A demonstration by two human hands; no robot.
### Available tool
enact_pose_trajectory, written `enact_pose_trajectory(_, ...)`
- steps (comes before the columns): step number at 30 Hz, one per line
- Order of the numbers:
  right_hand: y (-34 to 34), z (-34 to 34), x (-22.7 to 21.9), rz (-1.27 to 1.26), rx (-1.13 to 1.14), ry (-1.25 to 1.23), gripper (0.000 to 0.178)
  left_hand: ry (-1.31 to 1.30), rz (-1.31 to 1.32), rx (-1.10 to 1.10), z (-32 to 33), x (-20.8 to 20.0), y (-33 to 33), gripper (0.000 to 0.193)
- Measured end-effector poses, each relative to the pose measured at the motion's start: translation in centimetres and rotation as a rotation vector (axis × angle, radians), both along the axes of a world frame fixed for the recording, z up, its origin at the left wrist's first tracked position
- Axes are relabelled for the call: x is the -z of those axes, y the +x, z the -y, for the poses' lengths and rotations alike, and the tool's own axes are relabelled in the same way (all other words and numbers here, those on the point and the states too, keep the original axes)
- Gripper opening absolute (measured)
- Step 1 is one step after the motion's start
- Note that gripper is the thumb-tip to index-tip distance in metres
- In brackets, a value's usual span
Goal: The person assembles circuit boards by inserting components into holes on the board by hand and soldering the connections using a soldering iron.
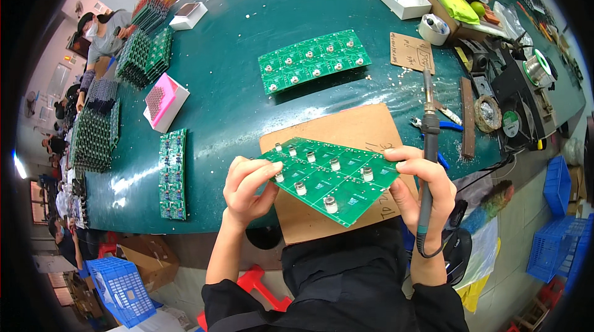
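Note:
Between my two hands a green circuit board (pixel 325 174) is held up and tilted, with several silvery round parts standing on it. My left hand (pixel 250 187) pinches its left corner. At the right corner the fingers of my right hand (pixel 427 187) close on the board, and a soldering iron (pixel 430 140) with a dark handle rests in that same hand, its tip pointing away from me. Under the board lies a brown cardboard sheet (pixel 309 224) with handwriting. A similar green board (pixel 314 60) with round silvery parts lies farther off on the table.
On the left of the green table (pixel 229 85) are a narrow board strip (pixel 172 174), a pink-topped box (pixel 165 102) and stacked boards (pixel 96 137). To the right lie blue-handled pliers (pixel 450 125), a cardboard piece (pixel 413 52) and a solder spool (pixel 537 69). A person (pixel 105 35) works at far left.

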State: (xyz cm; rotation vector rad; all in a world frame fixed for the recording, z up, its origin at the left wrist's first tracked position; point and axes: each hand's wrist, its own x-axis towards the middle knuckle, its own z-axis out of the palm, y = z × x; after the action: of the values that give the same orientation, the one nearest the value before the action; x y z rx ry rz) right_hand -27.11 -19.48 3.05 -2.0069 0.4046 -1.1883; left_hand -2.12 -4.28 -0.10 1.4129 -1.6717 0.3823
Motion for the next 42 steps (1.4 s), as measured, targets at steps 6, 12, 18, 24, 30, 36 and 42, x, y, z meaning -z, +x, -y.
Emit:
enact_pose_trajectory(6,-0.3,-0.1,0.2,0.023,0.034,0.109,0.027,0.061,-0.031,-0.046,-1.0,-1.9,-0.7,0.038)
enact_pose_trajectory(12,-3.9,0.4,1.4,0.207,0.13,-0.085,0.053,0.66,-0.935,-0.057,-0.1,-5.6,-2.0,0.024)
enact_pose_trajectory(18,-2.9,-3.9,1.3,0.055,-0.246,0.323,0.021,0.873,-1.269,0.021,0.7,-3.6,-2.6,0.026)
enact_pose_trajectory(24,-1.8,-3.9,1.4,-0.067,-0.303,0.301,0.023,0.894,-1.287,0.065,1.1,-3.6,-3.1,0.026)
enact_pose_trajectory(30,-1.5,-3.5,1.5,-0.053,-0.317,0.29,0.023,0.896,-1.268,0.079,1.1,-3.3,-3.2,0.025)
enact_pose_trajectory(36,-1.0,-1.3,1.4,-0.039,-0.446,0.247,0.022,0.929,-1.303,0.072,0.8,-3.5,-3.2,0.024)
enact_pose_trajectory(42,-1.3,-1.5,0.7,-0.075,-0.437,0.236,0.023,0.936,-1.285,0.059,0.6,-3.3,-3.6,0.024)
